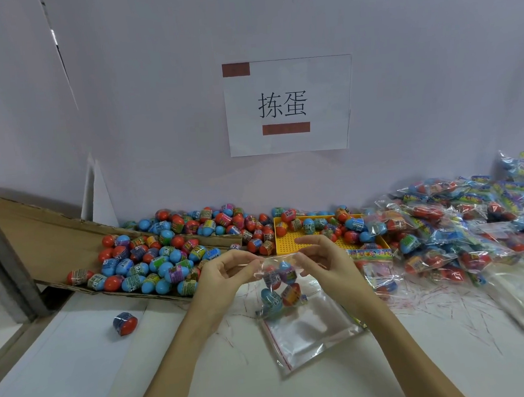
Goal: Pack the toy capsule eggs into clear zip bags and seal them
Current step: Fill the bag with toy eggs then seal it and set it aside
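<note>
2 hands (228, 270) (318, 261) pinch the zip bag's (279, 285) top.

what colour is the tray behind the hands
Yellow, with a dotted perforated floor; the tray shows best in the head view, the only view given.

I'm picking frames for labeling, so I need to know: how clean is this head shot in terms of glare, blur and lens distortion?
Head view: lighting is soft and even, shadows faint. The wide-angle lens bows the cardboard box at the left edge. Glare glints on the packed bags at right and on the empty zip bag. The held bag, pinched by left hand and right hand, looks slightly soft.
</note>
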`<action>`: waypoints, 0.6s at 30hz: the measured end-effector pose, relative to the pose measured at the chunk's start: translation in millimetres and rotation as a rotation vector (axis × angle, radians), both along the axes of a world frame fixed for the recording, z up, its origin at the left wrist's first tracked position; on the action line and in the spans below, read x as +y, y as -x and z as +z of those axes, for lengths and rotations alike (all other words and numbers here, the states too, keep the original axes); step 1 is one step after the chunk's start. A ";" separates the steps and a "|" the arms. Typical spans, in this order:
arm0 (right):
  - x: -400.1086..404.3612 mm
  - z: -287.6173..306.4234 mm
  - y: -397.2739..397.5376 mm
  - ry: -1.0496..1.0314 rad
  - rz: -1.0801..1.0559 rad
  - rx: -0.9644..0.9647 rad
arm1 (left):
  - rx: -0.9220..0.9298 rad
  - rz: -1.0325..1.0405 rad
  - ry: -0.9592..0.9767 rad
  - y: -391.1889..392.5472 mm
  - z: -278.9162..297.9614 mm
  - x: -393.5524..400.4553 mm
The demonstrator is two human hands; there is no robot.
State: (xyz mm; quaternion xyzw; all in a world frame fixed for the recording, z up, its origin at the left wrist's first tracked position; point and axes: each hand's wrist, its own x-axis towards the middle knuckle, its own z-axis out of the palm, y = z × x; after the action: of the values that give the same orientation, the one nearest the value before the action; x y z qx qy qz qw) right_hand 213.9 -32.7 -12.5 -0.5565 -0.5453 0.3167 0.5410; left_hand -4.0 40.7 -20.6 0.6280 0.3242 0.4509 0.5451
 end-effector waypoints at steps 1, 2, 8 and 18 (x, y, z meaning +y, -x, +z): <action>0.0 -0.8 -0.6 0.042 0.010 -0.004 | -0.002 0.003 0.001 -0.3 0.1 -0.1; -0.2 -1.5 -0.8 0.083 0.015 -0.024 | -0.003 0.005 0.001 -0.7 -0.4 -0.2; -3.4 -0.8 -0.6 0.122 0.038 -0.045 | -0.076 -0.005 0.048 1.0 -0.2 1.5; -6.8 12.6 7.7 0.009 0.074 0.024 | 0.047 -0.232 -0.090 -0.1 6.6 -4.6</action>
State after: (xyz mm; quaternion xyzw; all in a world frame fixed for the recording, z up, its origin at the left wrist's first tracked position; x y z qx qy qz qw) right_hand 206.2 -39.5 0.1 -0.5345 -0.5575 0.3455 0.5330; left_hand -3.9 36.0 -14.0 0.6956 0.2417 0.3840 0.5571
